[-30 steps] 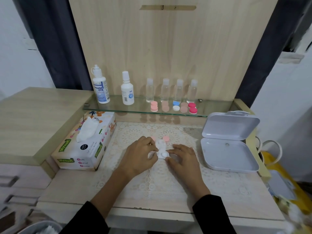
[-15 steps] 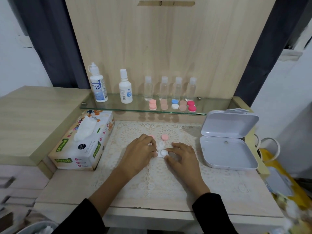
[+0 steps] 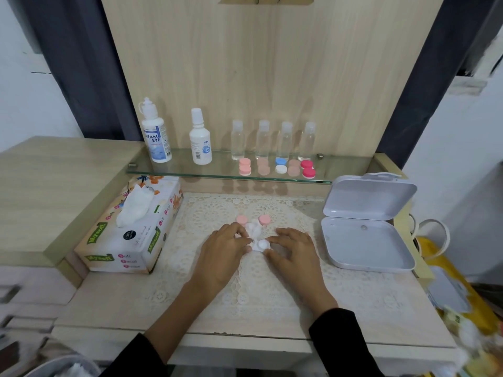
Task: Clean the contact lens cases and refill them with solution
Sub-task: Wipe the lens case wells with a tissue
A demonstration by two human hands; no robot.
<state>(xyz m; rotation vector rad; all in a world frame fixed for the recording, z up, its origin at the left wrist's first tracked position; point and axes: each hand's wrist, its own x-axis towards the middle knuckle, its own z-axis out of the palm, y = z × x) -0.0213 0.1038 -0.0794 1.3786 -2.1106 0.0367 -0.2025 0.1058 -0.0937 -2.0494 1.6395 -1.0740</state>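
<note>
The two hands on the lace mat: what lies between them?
In the head view, a white lens case lies between the left hand and the right hand. Both pinch it with their fingertips.

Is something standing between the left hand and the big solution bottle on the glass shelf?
Nothing visible does. The left hand holds the white lens case on the mat; the solution bottle stands at the shelf's left end, bare glass before it. The tissue box lies lower, aside.

I see the left hand (image 3: 226,250) and right hand (image 3: 296,254) holding a white lens case (image 3: 260,244) at the lace mat's (image 3: 272,291) middle, two pink caps (image 3: 264,219) farther back.
</note>
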